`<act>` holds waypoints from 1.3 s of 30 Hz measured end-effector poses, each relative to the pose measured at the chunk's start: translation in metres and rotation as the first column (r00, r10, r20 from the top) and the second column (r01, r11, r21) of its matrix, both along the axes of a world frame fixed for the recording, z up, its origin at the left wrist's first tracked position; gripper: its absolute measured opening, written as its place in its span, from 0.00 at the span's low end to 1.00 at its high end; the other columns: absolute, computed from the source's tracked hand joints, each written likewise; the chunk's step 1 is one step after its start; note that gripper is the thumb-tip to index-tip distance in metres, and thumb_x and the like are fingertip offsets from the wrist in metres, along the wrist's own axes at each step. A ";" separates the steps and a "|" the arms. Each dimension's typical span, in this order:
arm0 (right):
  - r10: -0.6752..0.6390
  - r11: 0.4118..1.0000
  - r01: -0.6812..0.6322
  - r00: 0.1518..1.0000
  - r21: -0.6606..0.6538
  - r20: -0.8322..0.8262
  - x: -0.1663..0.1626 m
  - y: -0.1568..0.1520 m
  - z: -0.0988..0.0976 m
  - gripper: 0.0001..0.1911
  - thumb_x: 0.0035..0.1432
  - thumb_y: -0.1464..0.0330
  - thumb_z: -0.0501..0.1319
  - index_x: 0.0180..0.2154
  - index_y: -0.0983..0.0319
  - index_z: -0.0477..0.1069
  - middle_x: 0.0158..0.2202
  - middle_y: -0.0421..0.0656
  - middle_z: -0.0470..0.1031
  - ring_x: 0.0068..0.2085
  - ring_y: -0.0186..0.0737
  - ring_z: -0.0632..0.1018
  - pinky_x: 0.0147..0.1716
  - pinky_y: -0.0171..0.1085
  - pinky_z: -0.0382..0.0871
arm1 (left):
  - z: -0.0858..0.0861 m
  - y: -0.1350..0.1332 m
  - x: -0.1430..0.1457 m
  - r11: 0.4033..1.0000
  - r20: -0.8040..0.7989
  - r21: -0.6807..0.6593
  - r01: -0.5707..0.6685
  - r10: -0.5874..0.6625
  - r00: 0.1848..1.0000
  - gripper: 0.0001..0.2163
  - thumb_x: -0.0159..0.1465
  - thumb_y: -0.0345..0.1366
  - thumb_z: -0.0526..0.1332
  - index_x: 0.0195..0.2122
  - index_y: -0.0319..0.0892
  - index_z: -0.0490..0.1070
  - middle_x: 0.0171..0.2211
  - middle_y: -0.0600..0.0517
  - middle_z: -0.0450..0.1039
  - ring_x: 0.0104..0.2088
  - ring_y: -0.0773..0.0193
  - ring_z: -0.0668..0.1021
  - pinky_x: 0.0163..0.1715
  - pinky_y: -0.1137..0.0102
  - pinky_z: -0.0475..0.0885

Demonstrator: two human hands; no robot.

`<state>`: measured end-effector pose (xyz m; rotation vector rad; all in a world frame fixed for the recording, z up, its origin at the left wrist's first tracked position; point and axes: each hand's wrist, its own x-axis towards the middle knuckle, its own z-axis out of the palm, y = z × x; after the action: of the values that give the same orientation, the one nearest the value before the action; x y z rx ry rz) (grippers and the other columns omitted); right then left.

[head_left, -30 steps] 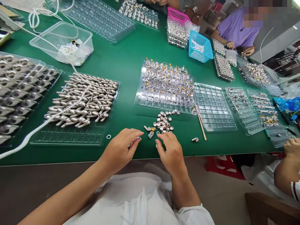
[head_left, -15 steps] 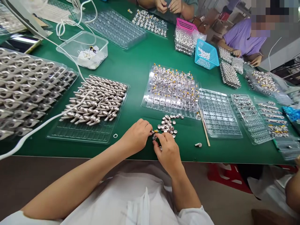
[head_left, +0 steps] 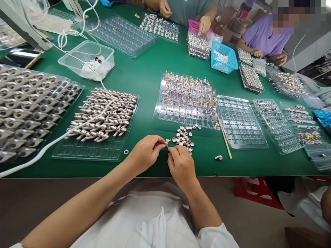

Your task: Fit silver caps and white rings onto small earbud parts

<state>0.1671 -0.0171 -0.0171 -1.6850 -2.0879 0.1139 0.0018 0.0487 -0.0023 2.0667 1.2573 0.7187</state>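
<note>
My left hand (head_left: 147,151) pinches a small earbud part (head_left: 167,141) with a yellow tab, just above the table. Close against it, my right hand (head_left: 182,166) has thumb and index finger closed at the lower end of the same part; its fingertips partly hide it. Beyond the right hand lies a loose pile of small round earbud shells (head_left: 183,136). A clear tray of earbud parts with yellow tabs (head_left: 188,93) is behind the pile. Off to the right, a single white earbud piece (head_left: 218,157) rests on the table.
To the left are a tray of stem-shaped shells (head_left: 103,113), a small ring (head_left: 126,151) and a white cable (head_left: 55,144). A wooden stick (head_left: 225,139) leans beside a clear tray (head_left: 243,120) at right. A blue basket (head_left: 224,67) stands farther back, near two co-workers.
My left hand has turned so the part with the yellow tab shows more plainly. My right fingers have drawn slightly lower on it. Across the table, a co-worker's hand has moved to the pink basket.
</note>
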 end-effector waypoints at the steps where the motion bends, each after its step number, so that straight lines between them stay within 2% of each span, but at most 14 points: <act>1: -0.003 1.000 0.003 1.000 0.005 0.005 0.000 0.000 0.000 0.12 0.64 0.74 0.54 0.45 0.63 0.73 0.36 0.47 0.73 0.37 0.43 0.72 0.35 0.39 0.67 | 0.003 -0.002 -0.001 0.999 0.043 -0.024 -0.035 0.036 0.998 0.05 0.65 0.35 0.59 0.37 0.41 0.73 0.33 0.50 0.78 0.33 0.61 0.78 0.35 0.67 0.73; 3: -0.023 1.000 0.023 1.000 0.019 0.008 -0.001 0.000 -0.002 0.13 0.64 0.74 0.53 0.45 0.63 0.73 0.35 0.47 0.73 0.37 0.43 0.71 0.34 0.39 0.67 | 0.010 -0.006 -0.003 0.994 0.136 -0.072 -0.076 0.085 0.987 0.06 0.65 0.37 0.60 0.38 0.41 0.74 0.34 0.51 0.79 0.32 0.63 0.79 0.35 0.68 0.74; 6: -0.087 0.995 0.088 0.996 0.056 -0.027 0.000 -0.002 -0.004 0.14 0.64 0.75 0.52 0.47 0.63 0.74 0.38 0.49 0.72 0.39 0.44 0.71 0.36 0.41 0.69 | 0.019 -0.015 -0.006 0.992 0.265 -0.112 -0.063 0.091 0.960 0.08 0.64 0.38 0.62 0.41 0.41 0.74 0.35 0.50 0.79 0.33 0.63 0.79 0.36 0.69 0.76; 8: -0.105 0.989 0.116 0.987 0.087 -0.120 0.001 -0.005 -0.001 0.15 0.64 0.75 0.53 0.49 0.62 0.73 0.40 0.51 0.71 0.42 0.46 0.72 0.40 0.44 0.71 | 0.021 -0.023 -0.008 0.993 0.312 -0.100 -0.058 0.087 0.946 0.08 0.64 0.37 0.62 0.42 0.40 0.74 0.34 0.50 0.78 0.34 0.64 0.79 0.37 0.70 0.76; 10: -0.071 0.990 0.102 0.957 0.096 -0.281 0.004 -0.010 0.006 0.16 0.65 0.73 0.54 0.52 0.60 0.71 0.43 0.50 0.71 0.45 0.45 0.72 0.44 0.45 0.71 | 0.019 -0.031 -0.008 0.995 0.350 -0.077 -0.055 0.079 0.933 0.08 0.64 0.35 0.63 0.43 0.41 0.73 0.34 0.51 0.77 0.33 0.65 0.79 0.38 0.70 0.76; 12: -0.031 0.997 0.059 0.885 0.047 -0.465 0.005 -0.017 0.015 0.17 0.65 0.71 0.56 0.55 0.58 0.69 0.44 0.48 0.72 0.45 0.43 0.74 0.45 0.44 0.72 | 0.015 -0.038 -0.007 0.998 0.397 -0.051 -0.048 0.064 0.916 0.09 0.64 0.33 0.63 0.45 0.42 0.72 0.34 0.52 0.76 0.33 0.66 0.78 0.38 0.71 0.76; 15: -0.070 0.995 0.005 0.737 -0.097 -0.673 0.002 -0.027 0.023 0.17 0.63 0.66 0.60 0.53 0.57 0.69 0.41 0.45 0.73 0.39 0.39 0.76 0.36 0.38 0.73 | 0.007 -0.048 -0.001 0.999 0.444 -0.009 -0.046 0.045 0.895 0.10 0.64 0.30 0.63 0.47 0.43 0.70 0.35 0.53 0.76 0.33 0.67 0.78 0.40 0.70 0.76; 18: -0.127 0.990 0.026 0.626 -0.142 -0.769 -0.003 -0.032 0.023 0.10 0.62 0.65 0.61 0.45 0.58 0.72 0.39 0.43 0.74 0.37 0.37 0.76 0.34 0.36 0.73 | 0.005 -0.054 0.006 0.999 0.450 0.023 -0.023 0.010 0.893 0.10 0.64 0.29 0.62 0.47 0.43 0.70 0.35 0.52 0.75 0.33 0.68 0.78 0.38 0.72 0.75; 20: -0.149 0.989 0.073 0.605 -0.131 -0.782 -0.004 -0.034 0.022 0.05 0.62 0.66 0.60 0.40 0.59 0.71 0.38 0.44 0.74 0.38 0.38 0.76 0.34 0.36 0.73 | 0.006 -0.056 0.008 1.000 0.445 0.024 0.018 -0.027 0.895 0.10 0.64 0.28 0.62 0.47 0.43 0.70 0.35 0.52 0.75 0.33 0.68 0.77 0.37 0.72 0.75; 23: -0.133 0.991 0.069 0.646 -0.115 -0.751 0.003 -0.035 0.025 0.03 0.62 0.68 0.59 0.38 0.59 0.71 0.35 0.43 0.73 0.36 0.37 0.75 0.33 0.35 0.72 | 0.011 -0.057 0.005 0.992 0.457 -0.026 0.126 -0.100 0.884 0.12 0.64 0.28 0.62 0.48 0.43 0.70 0.37 0.51 0.76 0.37 0.66 0.77 0.40 0.71 0.75; 26: -0.049 0.996 -0.015 0.747 -0.090 -0.663 0.013 -0.037 0.033 0.05 0.60 0.73 0.60 0.38 0.59 0.71 0.33 0.40 0.73 0.32 0.34 0.73 0.32 0.35 0.69 | 0.015 -0.054 -0.001 0.979 0.466 -0.086 0.184 -0.124 0.876 0.13 0.64 0.29 0.62 0.51 0.43 0.70 0.41 0.48 0.76 0.39 0.64 0.77 0.41 0.69 0.75; 30: 0.052 0.995 -0.089 0.829 -0.039 -0.556 0.016 -0.039 0.037 0.08 0.58 0.76 0.59 0.39 0.59 0.70 0.32 0.40 0.72 0.33 0.35 0.73 0.33 0.35 0.69 | 0.016 -0.051 -0.001 0.968 0.476 -0.096 0.232 -0.160 0.865 0.08 0.64 0.30 0.63 0.44 0.42 0.75 0.38 0.49 0.77 0.39 0.63 0.77 0.41 0.68 0.74; 34: 0.082 0.996 -0.091 0.838 0.010 -0.539 0.011 -0.039 0.033 0.08 0.56 0.76 0.59 0.38 0.60 0.70 0.33 0.42 0.71 0.35 0.37 0.73 0.34 0.37 0.70 | 0.018 -0.051 0.003 0.952 0.485 -0.139 0.273 -0.175 0.857 0.05 0.66 0.29 0.61 0.40 0.42 0.76 0.34 0.51 0.78 0.36 0.65 0.78 0.38 0.70 0.73; 39: 0.065 0.998 -0.050 0.778 0.041 -0.625 0.006 -0.041 0.029 0.07 0.56 0.75 0.58 0.37 0.59 0.68 0.33 0.42 0.72 0.34 0.37 0.74 0.34 0.36 0.71 | 0.020 -0.053 0.000 0.940 0.458 -0.189 0.283 -0.171 0.873 0.06 0.66 0.31 0.61 0.41 0.44 0.77 0.35 0.52 0.79 0.35 0.66 0.80 0.37 0.74 0.74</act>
<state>0.1727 -0.0581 0.0123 -1.3161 -1.6129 0.5887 0.0015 -0.0046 0.0177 1.6864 0.7870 0.8086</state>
